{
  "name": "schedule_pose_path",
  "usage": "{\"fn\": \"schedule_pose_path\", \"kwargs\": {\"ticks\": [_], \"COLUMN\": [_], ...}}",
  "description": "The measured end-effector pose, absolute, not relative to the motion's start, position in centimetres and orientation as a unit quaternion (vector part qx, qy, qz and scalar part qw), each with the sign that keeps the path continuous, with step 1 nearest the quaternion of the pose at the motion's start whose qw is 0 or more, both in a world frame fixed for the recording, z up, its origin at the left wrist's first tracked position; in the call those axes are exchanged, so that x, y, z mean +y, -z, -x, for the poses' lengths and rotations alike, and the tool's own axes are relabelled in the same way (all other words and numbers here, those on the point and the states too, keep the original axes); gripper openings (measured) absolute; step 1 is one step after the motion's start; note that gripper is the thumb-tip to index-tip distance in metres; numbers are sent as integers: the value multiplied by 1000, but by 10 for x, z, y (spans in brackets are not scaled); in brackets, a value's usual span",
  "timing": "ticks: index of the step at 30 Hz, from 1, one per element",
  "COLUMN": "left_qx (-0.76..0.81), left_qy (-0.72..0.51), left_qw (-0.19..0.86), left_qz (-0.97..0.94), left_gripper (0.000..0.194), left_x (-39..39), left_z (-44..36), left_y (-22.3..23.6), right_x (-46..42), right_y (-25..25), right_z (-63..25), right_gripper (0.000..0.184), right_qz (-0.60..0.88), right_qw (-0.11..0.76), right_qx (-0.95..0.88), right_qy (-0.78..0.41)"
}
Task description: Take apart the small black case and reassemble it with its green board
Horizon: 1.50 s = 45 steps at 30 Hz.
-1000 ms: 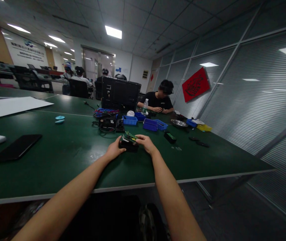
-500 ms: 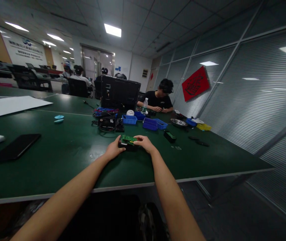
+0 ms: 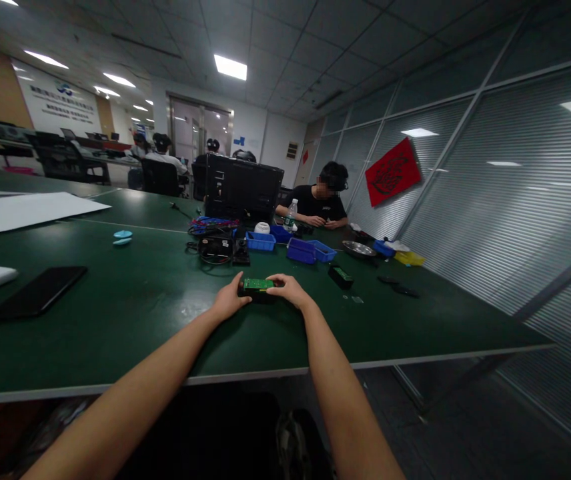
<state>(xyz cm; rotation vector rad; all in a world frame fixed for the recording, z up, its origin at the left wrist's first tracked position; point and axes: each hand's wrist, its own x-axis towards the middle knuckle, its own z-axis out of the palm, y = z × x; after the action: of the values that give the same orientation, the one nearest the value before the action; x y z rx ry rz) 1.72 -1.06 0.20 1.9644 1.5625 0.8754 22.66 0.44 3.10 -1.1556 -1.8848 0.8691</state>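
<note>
Near the middle of the green table, a green circuit board [image 3: 257, 285] lies roughly level at the top of a small black case [image 3: 256, 298]. My left hand [image 3: 228, 299] grips the case's left end, thumb on the near side and fingers on the far side. At the right end, my right hand [image 3: 289, 291] pinches the board by its edge. How deep the board sits in the case is hard to make out. Further right stands another black case [image 3: 340, 277] with a green board in it.
Blue bins [image 3: 260, 241], a black power adapter [image 3: 215, 248] with cables and a baseball [image 3: 262, 228] lie beyond my hands. A monitor [image 3: 243, 188] stands behind them. Left are a black phone-like slab [image 3: 38, 293] and a light-blue object [image 3: 122, 237]. A co-worker [image 3: 323, 197] sits across.
The board was tilted above the case; my right hand has lowered it until it lies nearly flat on top. My left hand has kept its hold on the case.
</note>
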Motion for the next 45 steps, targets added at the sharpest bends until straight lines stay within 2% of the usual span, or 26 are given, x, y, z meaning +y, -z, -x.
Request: {"fn": "schedule_pose_path", "kwargs": {"ticks": [9,13,16,20,24,28,33,45], "left_qx": [575,563,554,550,549,547,544,548], "left_qy": [-323,-340,-354,-358,-358,-357,-355,-350], "left_qw": [210,230,255,269,267,263,255,254], "left_qz": [-721,-717,-709,-705,-706,-710,-717,-716], "left_gripper": [82,81,80,78,76,74,73,69], "left_x": [-11,-10,-9,-8,-7,-5,-4,-12], "left_z": [-18,-18,-18,-18,-17,-17,-17,-18], "left_y": [0,0,2,4,5,6,9,-1], "right_x": [1,3,12,27,34,35,34,34], "right_y": [-32,-30,-25,-14,-6,-4,-5,-7], "right_z": [-222,-224,-237,-265,-286,-289,-283,-277], "right_gripper": [55,46,43,47,53,58,45,31], "right_qz": [458,474,523,644,761,795,811,773], "right_qw": [328,301,342,409,380,361,345,378], "right_qx": [-742,-760,-719,-602,-508,-480,-465,-503], "right_qy": [-363,-326,-303,-235,-135,-82,-80,-82]}}
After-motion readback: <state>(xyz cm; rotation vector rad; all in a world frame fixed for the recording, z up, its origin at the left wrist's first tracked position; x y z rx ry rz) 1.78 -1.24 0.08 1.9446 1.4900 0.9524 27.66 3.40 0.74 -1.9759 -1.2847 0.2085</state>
